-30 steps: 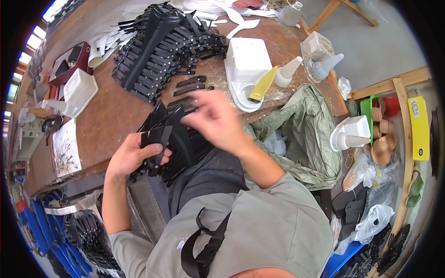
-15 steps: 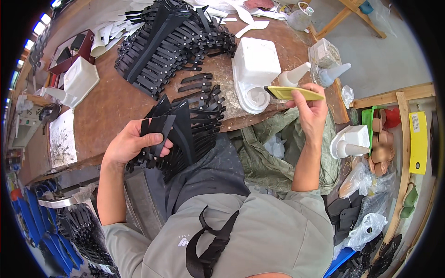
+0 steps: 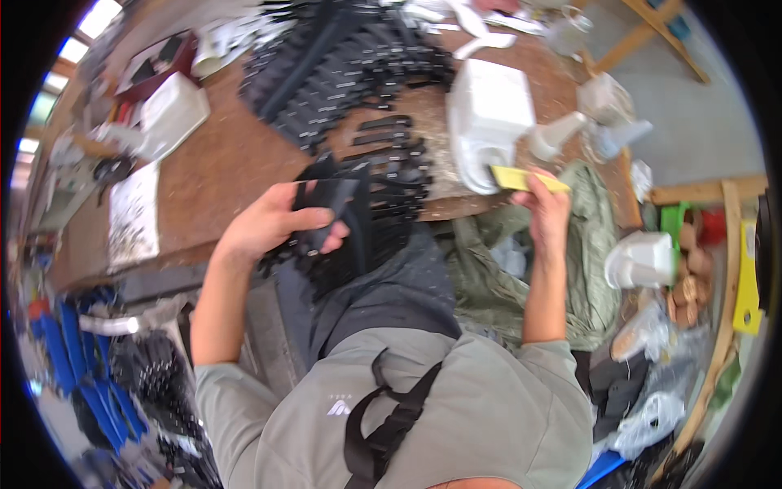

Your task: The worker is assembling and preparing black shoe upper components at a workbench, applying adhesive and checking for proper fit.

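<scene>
My left hand (image 3: pixel 273 220) is closed round black strappy shoe-upper pieces (image 3: pixel 336 197), the thumb pressing on a flat black strip. More of this bunch, with many narrow straps (image 3: pixel 399 183), hangs over the table's edge onto my lap. In my right hand (image 3: pixel 547 204) a flat yellow-handled brush (image 3: pixel 521 178) is pinched between thumb and fingers. Its dark tip is at the round cup of a white glue dispenser (image 3: pixel 491 94); whether it touches the glue cannot be made out. A large pile of black strappy uppers (image 3: pixel 326 73) lies beyond my left hand.
The brown worktable (image 3: pixel 199 191) also bears another white dispenser (image 3: pixel 173 114), a dark red box (image 3: pixel 157 63) and white scraps (image 3: pixel 481 41). A green sack (image 3: pixel 586 244) hangs below my right forearm. A wooden rack (image 3: pixel 721 269) with shoe forms stands on the right.
My right hand has lowered the brush from above the dispenser's cup to its rim. The whole view has shifted and blurred. My left hand keeps its hold on the black pieces.
</scene>
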### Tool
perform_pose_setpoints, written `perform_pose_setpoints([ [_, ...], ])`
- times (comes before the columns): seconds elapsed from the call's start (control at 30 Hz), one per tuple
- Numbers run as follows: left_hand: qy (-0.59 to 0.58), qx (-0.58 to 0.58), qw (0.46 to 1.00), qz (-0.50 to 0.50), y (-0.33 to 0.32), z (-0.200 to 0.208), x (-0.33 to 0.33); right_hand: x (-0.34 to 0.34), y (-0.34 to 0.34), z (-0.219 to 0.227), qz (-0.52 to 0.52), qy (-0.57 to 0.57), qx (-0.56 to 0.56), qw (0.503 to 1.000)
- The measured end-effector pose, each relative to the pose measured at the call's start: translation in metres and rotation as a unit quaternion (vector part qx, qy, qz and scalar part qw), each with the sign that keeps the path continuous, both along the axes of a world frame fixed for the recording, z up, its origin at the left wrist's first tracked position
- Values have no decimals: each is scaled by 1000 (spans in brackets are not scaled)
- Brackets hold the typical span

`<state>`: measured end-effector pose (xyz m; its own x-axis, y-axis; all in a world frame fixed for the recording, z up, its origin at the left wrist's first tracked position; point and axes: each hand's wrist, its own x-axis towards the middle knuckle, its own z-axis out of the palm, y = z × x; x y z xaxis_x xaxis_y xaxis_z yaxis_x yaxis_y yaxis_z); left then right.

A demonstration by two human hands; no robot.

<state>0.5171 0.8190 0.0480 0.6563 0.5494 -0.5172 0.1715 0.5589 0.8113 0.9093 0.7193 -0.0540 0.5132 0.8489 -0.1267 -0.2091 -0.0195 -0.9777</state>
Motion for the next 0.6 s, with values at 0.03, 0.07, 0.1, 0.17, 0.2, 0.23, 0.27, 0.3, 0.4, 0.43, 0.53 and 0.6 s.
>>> perform_pose_setpoints([
  [0.03,-23,-2,1000,-11,2,-5,-1,3,-9,-4,-36,-56,-19,998],
  [0.07,-20,3,1000,-2,-1,-3,-3,8,-15,-1,-40,-100,-32,994],
  [0.1,-30,4,1000,-8,1,-6,-1,19,-27,2,-36,-134,-34,990],
  [0.17,-44,-7,999,-15,3,-8,-2,13,-37,25,-17,-213,-22,977],
  [0.2,-32,-1,999,-20,3,-8,-2,3,-30,33,24,-374,47,926],
  [0.23,-29,-2,1000,-9,1,-9,-4,-5,-23,41,61,-523,120,842],
  [0.27,-39,-4,999,-9,-2,-10,-5,-12,-21,47,70,-521,123,842],
  [0.3,-51,-4,999,-9,-3,-12,-7,-17,-23,53,137,-561,59,815],
  [0.4,-55,-4,999,-2,-4,-11,-9,-13,-35,69,188,-502,-31,844],
  [0.43,-49,-5,999,-9,-3,-10,-9,-12,-39,74,165,-397,-60,901],
  [0.53,-44,2,999,-17,0,-8,-5,-29,-16,76,94,-163,58,980],
  [0.6,-45,0,999,-11,-4,-10,-6,-63,6,76,136,-49,156,977],
])
